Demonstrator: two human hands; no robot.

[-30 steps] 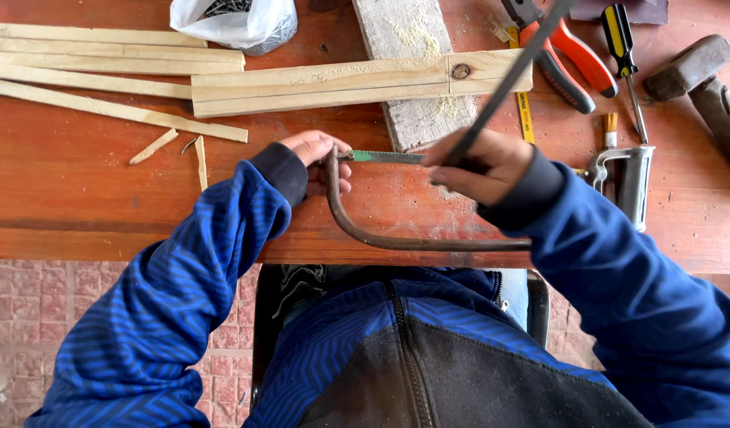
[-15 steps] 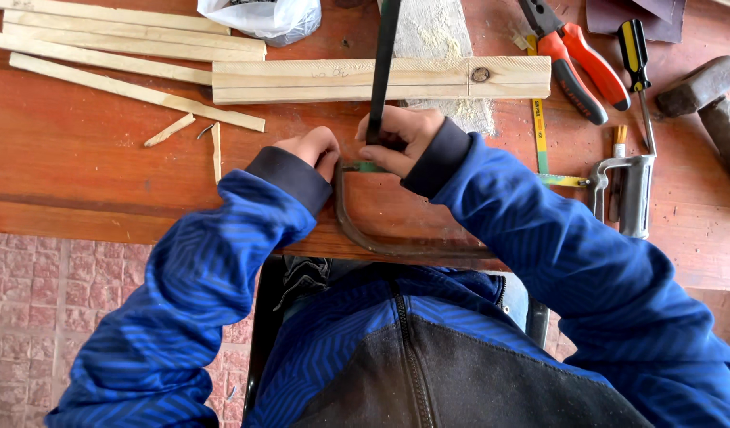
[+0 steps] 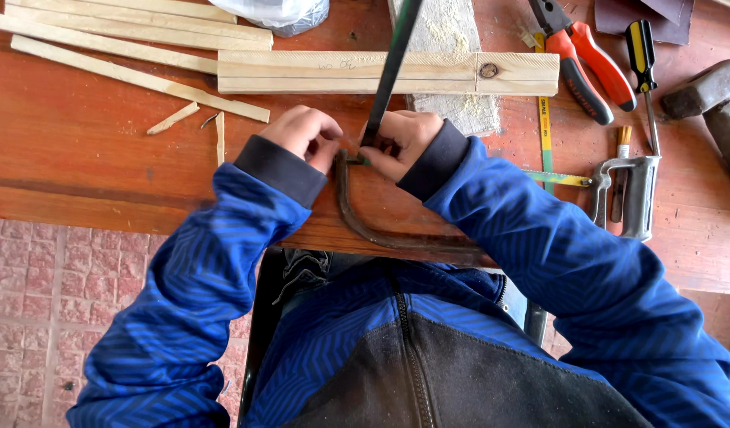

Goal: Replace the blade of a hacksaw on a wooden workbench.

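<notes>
Hacksaw frame [image 3: 381,230] lies at the table [image 3: 103,166] edge, blade [image 3: 390,71] running toward twelve o'clock. Right hand [image 3: 404,143] pinches the blade's lower end; left hand [image 3: 305,135], at nine o'clock beside it, fingers curled at the same joint.

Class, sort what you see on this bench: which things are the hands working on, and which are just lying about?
In hand:
left hand
right hand
rusty saw frame
dark blade

Lying about:
wooden strips
wood block
red pliers
screwdriver
hammer
grey hacksaw
plastic bag
</notes>
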